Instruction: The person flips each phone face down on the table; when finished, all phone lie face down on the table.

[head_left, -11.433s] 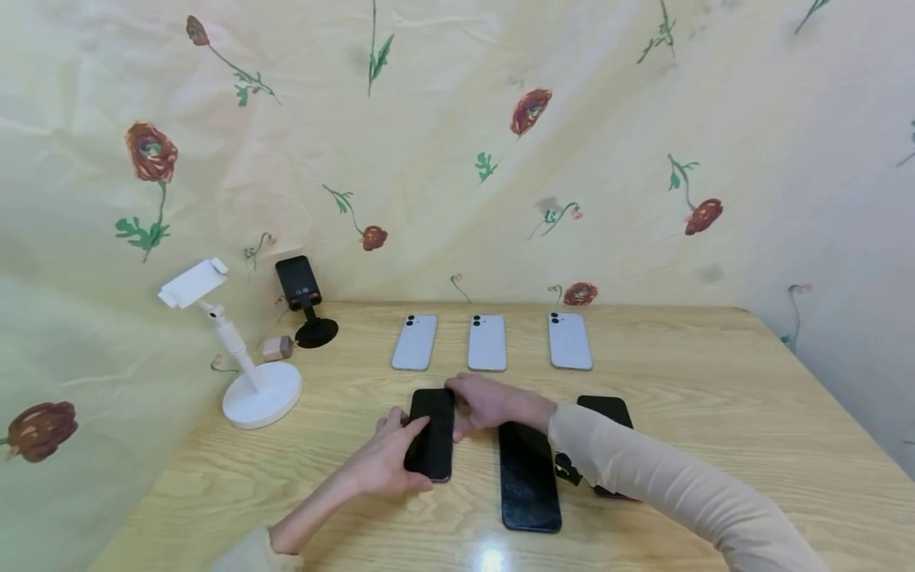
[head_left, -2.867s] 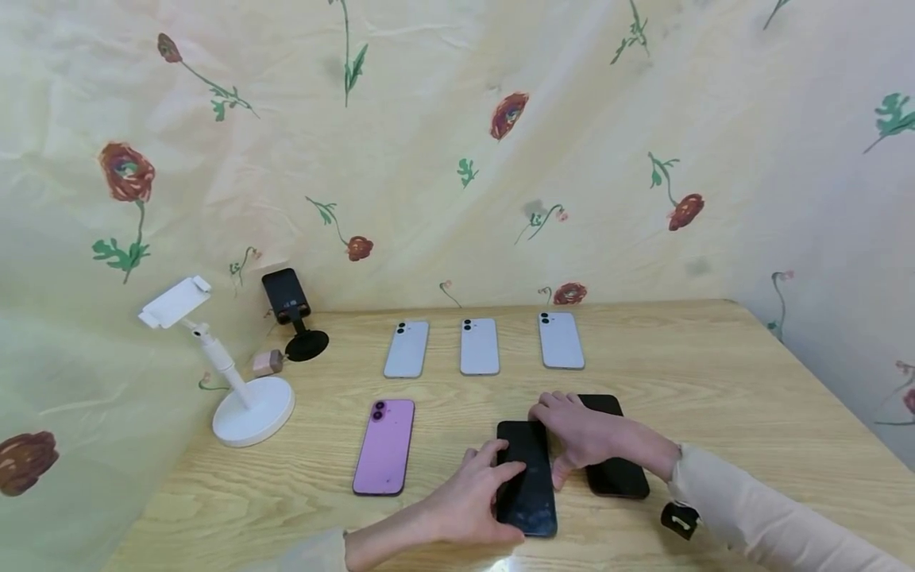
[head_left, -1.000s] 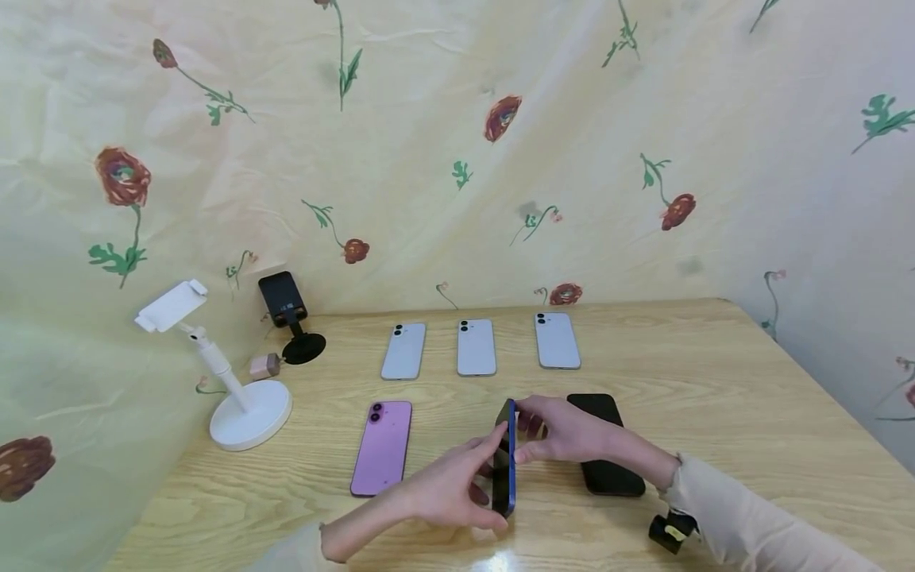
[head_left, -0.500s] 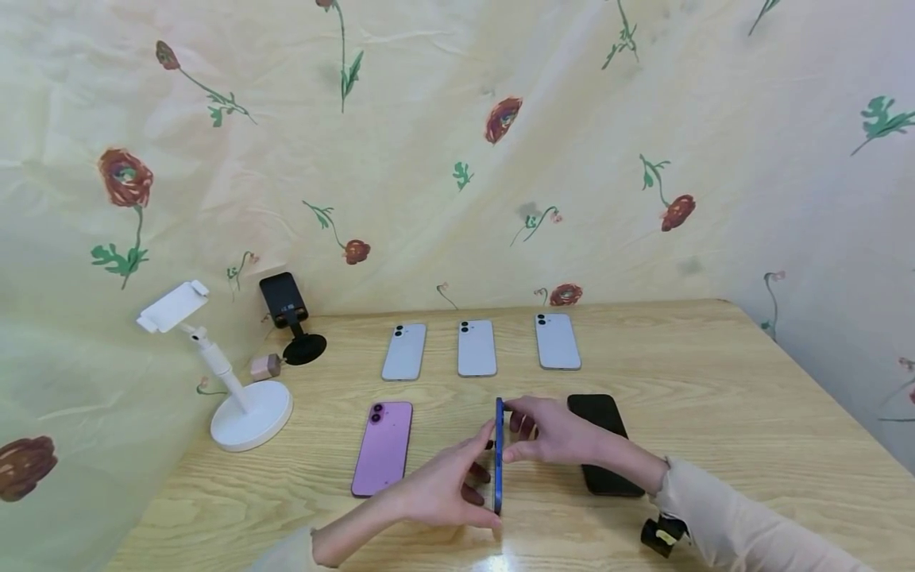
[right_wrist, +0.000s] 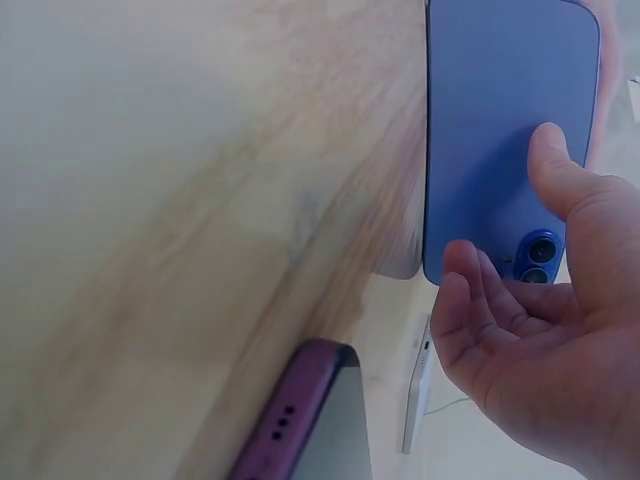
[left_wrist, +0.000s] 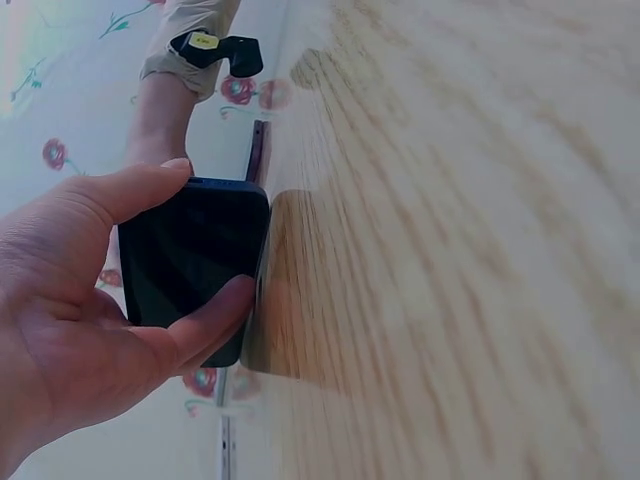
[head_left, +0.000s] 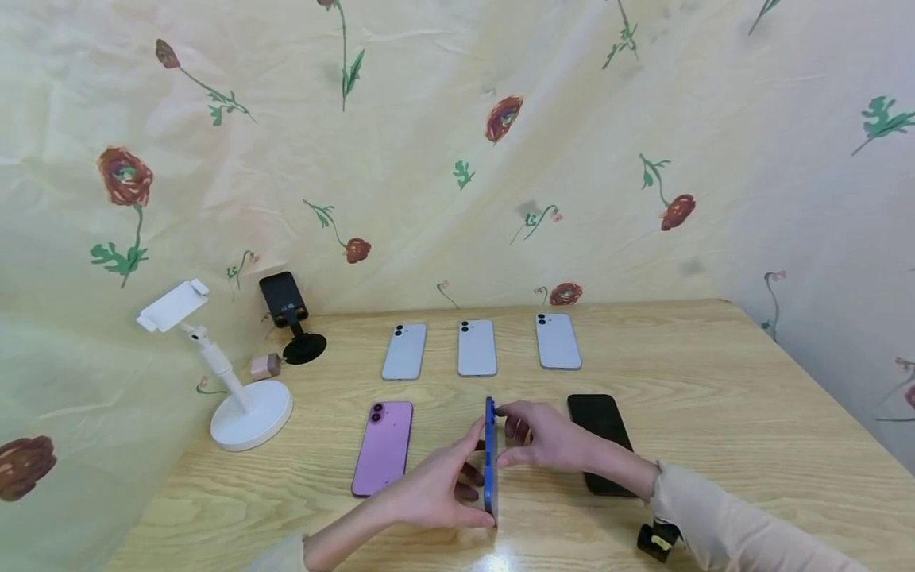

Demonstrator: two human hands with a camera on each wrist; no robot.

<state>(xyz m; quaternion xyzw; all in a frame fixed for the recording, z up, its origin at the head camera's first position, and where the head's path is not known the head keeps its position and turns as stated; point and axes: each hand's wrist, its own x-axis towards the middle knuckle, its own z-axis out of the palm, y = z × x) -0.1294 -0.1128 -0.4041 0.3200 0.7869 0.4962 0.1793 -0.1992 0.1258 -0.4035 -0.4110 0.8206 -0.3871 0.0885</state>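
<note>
A blue phone stands upright on its long edge on the wooden table, screen to the left. My left hand grips it: in the left wrist view the thumb lies on the end edge and fingers cross the dark screen. My right hand is at the other side, thumb and loosely bent fingers close by the blue back and its camera lenses. A pink-purple phone lies back up to the left. Partly under the right forearm in the head view, a black-screened phone lies flat.
Three pale phones lie in a row toward the back of the table. At the left are a white phone stand, a black stand and a small pink charger. A flowered cloth hangs behind.
The blue phone has been tipped up from lying screen up onto its long edge and shifted left, both hands moving with it. Earlier, the pink-purple phone went from screen up to back up.
</note>
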